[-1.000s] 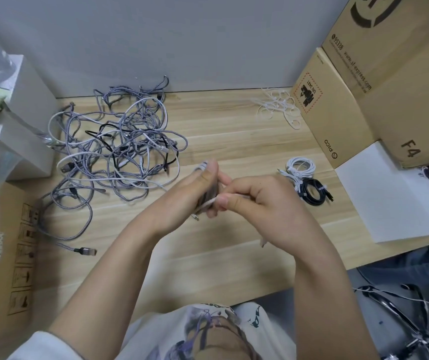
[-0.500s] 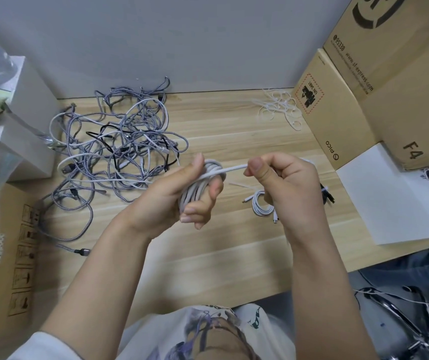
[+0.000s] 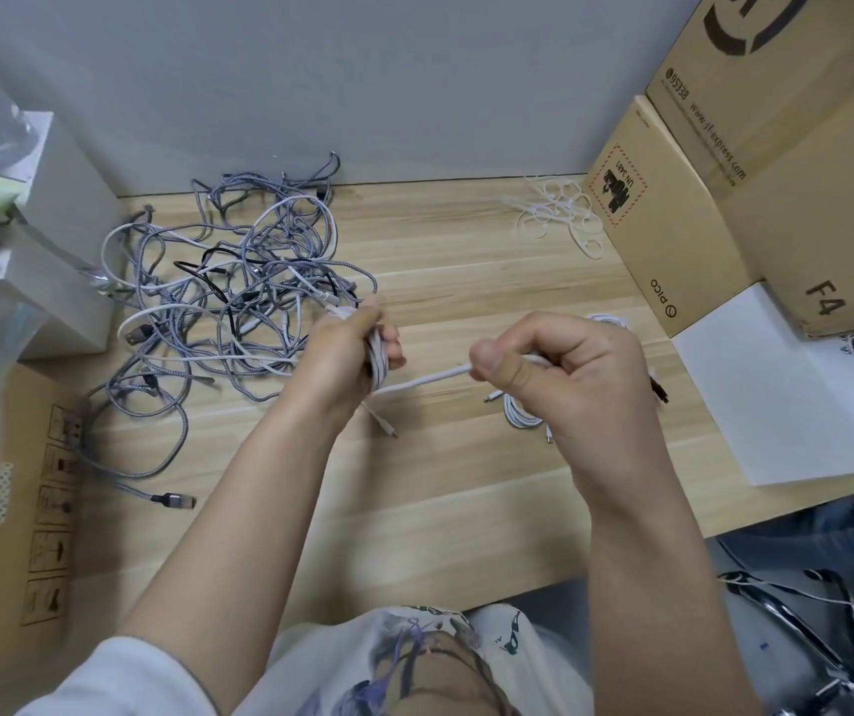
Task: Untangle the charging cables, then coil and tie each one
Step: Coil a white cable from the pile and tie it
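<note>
Left hand point(image 3: 347, 354) grips coiled white cable point(image 3: 377, 360) above the desk point(image 3: 455, 488). Right hand point(image 3: 564, 374) pinches its free end, pulled taut. Risk: loops slip off the fingers if that pull loosens. Tangled pile point(image 3: 228, 297) lies left, untouched.

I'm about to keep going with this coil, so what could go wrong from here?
1. The left hand grips the white coil beside the tangled pile; a loop could snag.
2. The loose plug end dangles and may catch.
3. The right hand pulls the strand taut; the coil may slip apart.
</note>
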A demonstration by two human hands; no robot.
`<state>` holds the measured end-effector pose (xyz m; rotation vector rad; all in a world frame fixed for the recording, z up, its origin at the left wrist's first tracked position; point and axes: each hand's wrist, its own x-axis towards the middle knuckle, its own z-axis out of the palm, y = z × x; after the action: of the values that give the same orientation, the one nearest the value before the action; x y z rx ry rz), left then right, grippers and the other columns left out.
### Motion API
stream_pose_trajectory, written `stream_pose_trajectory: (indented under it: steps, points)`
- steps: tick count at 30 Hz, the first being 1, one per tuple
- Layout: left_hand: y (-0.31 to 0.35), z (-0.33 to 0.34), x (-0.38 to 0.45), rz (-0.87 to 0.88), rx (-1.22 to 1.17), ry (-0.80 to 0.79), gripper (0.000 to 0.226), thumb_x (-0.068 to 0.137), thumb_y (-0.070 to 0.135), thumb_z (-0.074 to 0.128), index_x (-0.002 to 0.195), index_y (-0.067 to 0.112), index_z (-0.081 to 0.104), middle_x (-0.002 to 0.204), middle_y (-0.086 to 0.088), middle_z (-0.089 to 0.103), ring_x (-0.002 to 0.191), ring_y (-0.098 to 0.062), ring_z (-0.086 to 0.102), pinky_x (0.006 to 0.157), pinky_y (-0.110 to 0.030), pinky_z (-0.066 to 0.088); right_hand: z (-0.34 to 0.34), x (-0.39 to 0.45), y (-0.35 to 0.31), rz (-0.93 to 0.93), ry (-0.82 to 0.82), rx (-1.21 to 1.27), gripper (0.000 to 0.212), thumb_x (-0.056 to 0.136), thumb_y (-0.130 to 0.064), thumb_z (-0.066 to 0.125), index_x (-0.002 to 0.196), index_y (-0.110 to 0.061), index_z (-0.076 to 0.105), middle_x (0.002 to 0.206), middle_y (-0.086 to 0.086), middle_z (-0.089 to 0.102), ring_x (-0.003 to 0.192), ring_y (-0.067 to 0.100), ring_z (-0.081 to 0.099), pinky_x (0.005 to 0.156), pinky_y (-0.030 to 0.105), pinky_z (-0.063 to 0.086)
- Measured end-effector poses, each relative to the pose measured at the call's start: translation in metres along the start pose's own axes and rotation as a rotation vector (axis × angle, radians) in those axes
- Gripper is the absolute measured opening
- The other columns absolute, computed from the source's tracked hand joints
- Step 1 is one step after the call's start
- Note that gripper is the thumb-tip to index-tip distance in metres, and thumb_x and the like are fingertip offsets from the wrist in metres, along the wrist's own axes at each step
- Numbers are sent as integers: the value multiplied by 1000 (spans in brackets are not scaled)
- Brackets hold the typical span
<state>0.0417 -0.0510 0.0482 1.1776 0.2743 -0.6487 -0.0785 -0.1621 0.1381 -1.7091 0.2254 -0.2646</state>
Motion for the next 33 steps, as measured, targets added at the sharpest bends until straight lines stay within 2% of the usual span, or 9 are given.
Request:
stream_pose_trajectory:
  steps: [3,6,10,13,16,19,23,29,33]
  points:
    - [-2,-16,22,-230,-452,91,31,103,19,35,74,13,44,59,-1,45,43,-7,46,54,-23,48,1,-2,4,11,-33,-28,24,73,-17,70,53,-8,61,48,15,42,51,13,37,48,21,28]
    - [-8,-27,29,-320,-583,62,32,103,19,32,74,10,44,49,-2,46,49,-9,43,56,-24,46,4,-3,6,23,-50,-103,23,71,-22,72,59,-5,62,49,19,38,52,17,33,51,27,24]
    - [-13,-18,6,-238,-153,-277,22,98,11,35,86,1,50,54,-6,51,42,-13,49,46,-19,47,3,1,2,5,3,-5,28,75,-8,74,52,-12,58,43,-11,51,45,-2,45,52,9,33]
    - [-7,-17,-17,-185,331,-522,38,96,30,37,87,0,57,50,-8,49,43,-18,45,52,-27,46,-4,7,-3,31,163,98,21,73,-20,68,59,-10,57,42,-14,53,41,-1,47,48,6,32]
    - [0,-21,-32,-175,449,-727,53,96,46,35,86,-1,57,45,-4,44,41,-14,40,52,-27,45,-7,8,-2,63,249,92,24,72,-32,61,61,-11,57,38,-15,45,37,3,36,44,9,27]
    - [3,-16,-36,-141,488,-691,55,94,50,39,84,0,58,44,-3,40,43,-14,38,49,-23,43,-6,9,-3,52,228,84,24,73,-32,61,61,-12,57,38,-16,43,38,2,32,44,11,26]
    - [-5,-9,-36,-157,567,-612,46,85,46,39,83,4,60,53,-8,49,41,-12,39,46,-19,36,3,10,-7,3,135,107,17,70,-25,62,63,-11,57,42,-15,50,39,0,42,47,6,30]
    - [-5,-12,-36,-160,658,-631,41,91,42,42,84,6,59,82,-24,56,49,-11,48,52,-18,40,-2,11,1,35,253,112,22,70,-28,63,62,-9,56,44,-14,48,39,1,40,47,7,30]
    - [3,-14,-41,-102,780,-687,40,100,34,36,83,7,59,65,-8,56,52,-8,50,51,-12,38,-1,12,2,38,271,94,23,71,-30,62,63,-9,56,41,-16,46,40,1,42,49,8,32]
